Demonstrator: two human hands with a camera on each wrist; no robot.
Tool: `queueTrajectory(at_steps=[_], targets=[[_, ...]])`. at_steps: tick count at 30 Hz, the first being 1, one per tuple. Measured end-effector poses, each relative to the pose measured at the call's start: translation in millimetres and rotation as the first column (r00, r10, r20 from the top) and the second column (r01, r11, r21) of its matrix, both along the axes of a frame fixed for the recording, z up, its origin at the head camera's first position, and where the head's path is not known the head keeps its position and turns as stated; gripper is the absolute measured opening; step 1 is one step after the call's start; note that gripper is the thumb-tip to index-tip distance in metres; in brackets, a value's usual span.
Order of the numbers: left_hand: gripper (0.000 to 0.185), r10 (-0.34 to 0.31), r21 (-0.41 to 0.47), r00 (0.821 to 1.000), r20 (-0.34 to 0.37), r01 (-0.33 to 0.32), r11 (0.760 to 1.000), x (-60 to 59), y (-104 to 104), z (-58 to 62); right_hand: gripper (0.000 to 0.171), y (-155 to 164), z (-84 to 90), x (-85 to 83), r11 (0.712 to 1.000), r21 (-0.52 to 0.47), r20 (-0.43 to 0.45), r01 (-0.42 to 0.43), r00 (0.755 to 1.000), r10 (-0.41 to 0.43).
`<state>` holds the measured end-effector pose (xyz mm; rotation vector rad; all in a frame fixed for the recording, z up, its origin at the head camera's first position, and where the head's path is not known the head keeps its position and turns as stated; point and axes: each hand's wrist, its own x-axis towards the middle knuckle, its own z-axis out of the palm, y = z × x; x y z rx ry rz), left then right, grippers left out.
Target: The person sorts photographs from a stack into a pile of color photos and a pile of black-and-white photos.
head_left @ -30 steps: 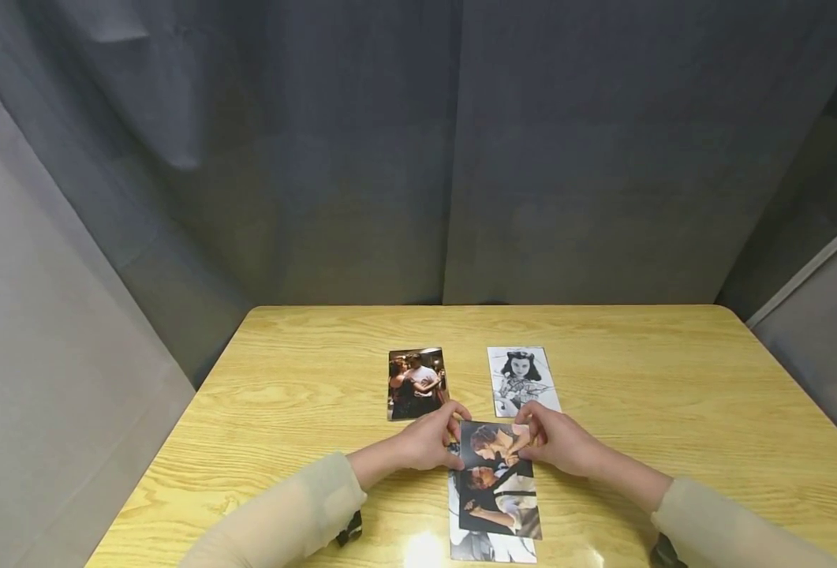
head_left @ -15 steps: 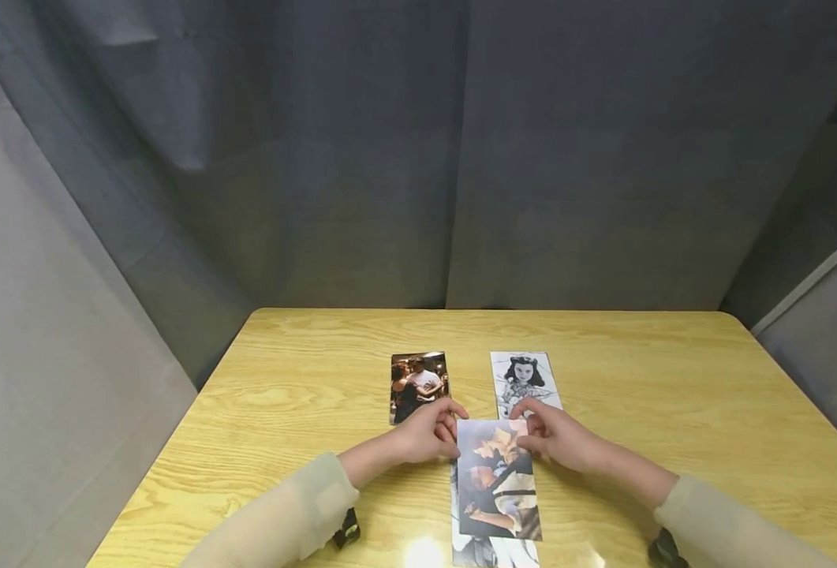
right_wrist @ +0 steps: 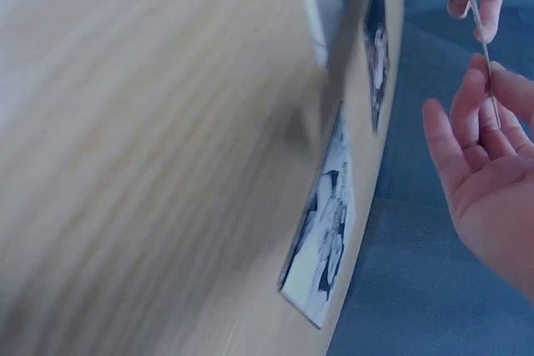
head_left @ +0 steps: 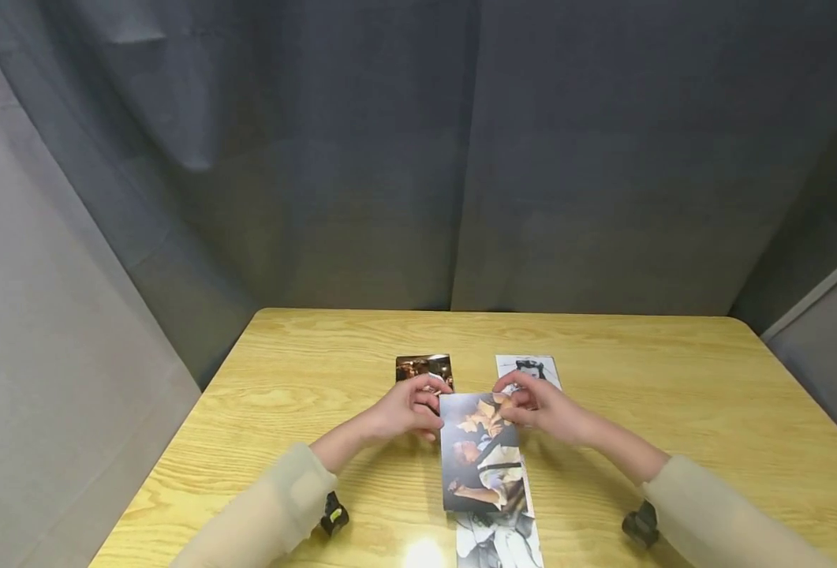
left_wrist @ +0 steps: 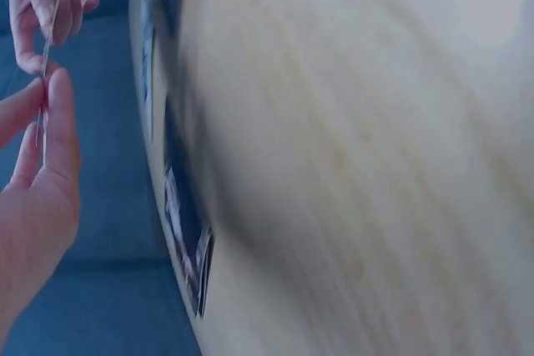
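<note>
A colour photo print (head_left: pixel 480 461) of two people, lying sideways in its picture, is held up off the table between my hands. My left hand (head_left: pixel 405 409) pinches its far left corner between thumb and fingers. At the far right corner, the right hand (head_left: pixel 547 410) grips it the same way. Both wrist views show the print (right_wrist: pixel 481 31) edge-on, clear of the tabletop. Below it on the table lies a black-and-white photo (head_left: pixel 499 546), partly covered from the head view.
At the back left lies a dark colour photo (head_left: pixel 424 366), partly behind my left hand. A black-and-white portrait photo (head_left: pixel 532 364) lies at the back right, partly behind the right hand. The wooden table (head_left: pixel 304 371) ends at a grey curtain (head_left: pixel 347 197).
Both hands have moved up and slightly left in the head view, carrying the colour print. More of the black-and-white photo underneath shows, and the two back photos are now more covered.
</note>
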<state>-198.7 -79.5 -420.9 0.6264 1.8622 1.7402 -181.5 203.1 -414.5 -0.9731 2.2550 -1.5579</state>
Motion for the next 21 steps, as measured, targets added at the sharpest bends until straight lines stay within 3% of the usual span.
queueTrajectory(at_steps=[4, 10, 21], targets=[[0.05, 0.018, 0.007, 1.0, -0.001, -0.018, 1.0, -9.2, -10.3, 8.6, 0.027, -8.3, 7.4, -10.7, 0.999, -0.031, 0.031, 0.022, 0.999, -0.021], [0.048, 0.1, -0.042, 0.993, -0.07, -0.103, 0.994, -25.5, -26.1, 21.5, 0.034, -27.8, 15.1, -31.1, 0.988, -0.019, 0.108, 0.153, 0.983, -0.15], [0.047, 0.212, -0.098, 0.968, -0.132, -0.226, 0.969, -58.8, -51.4, 25.1, 0.033, -63.1, 12.9, -70.0, 0.969, -0.037, 0.113, 0.243, 0.965, -0.237]])
